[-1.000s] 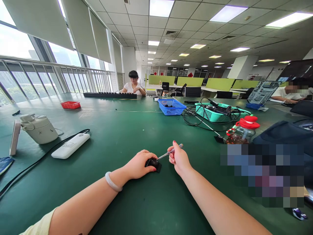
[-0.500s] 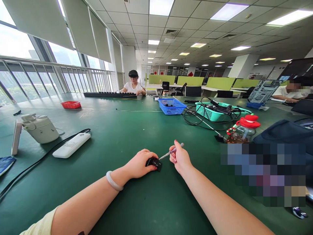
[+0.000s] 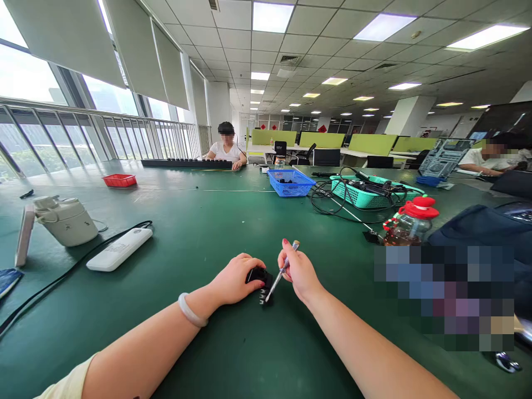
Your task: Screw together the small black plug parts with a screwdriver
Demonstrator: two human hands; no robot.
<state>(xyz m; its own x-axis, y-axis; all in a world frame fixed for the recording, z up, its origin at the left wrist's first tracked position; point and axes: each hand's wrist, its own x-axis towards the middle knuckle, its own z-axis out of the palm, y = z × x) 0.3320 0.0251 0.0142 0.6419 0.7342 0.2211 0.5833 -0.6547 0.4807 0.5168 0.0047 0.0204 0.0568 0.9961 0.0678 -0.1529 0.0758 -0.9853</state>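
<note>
My left hand (image 3: 233, 280) rests on the table with its fingers closed around a small black plastic part (image 3: 256, 275). At the near end of that part, a dark piece with several light, tooth-like bits (image 3: 262, 297) shows below my thumb. My right hand (image 3: 302, 272) grips a slim screwdriver (image 3: 276, 285) with a clear handle, slanting down to the left. Its tip is at the near end of the black part, by the light bits; whether it touches them I cannot tell. My left palm and fingers hide much of the part.
On the green table (image 3: 199, 343), a white power bank (image 3: 120, 249) and a pale bottle (image 3: 66, 221) lie left. Farther off are a red tray (image 3: 119, 180), a blue basket (image 3: 291, 184), a teal basket of cables (image 3: 366, 194) and a red-lidded jar (image 3: 411, 224). Two people sit beyond.
The screwdriver has swung steeper, and its tip has moved from the far side of the black part to its near end. My right hand has shifted left; light tooth-like bits now show.
</note>
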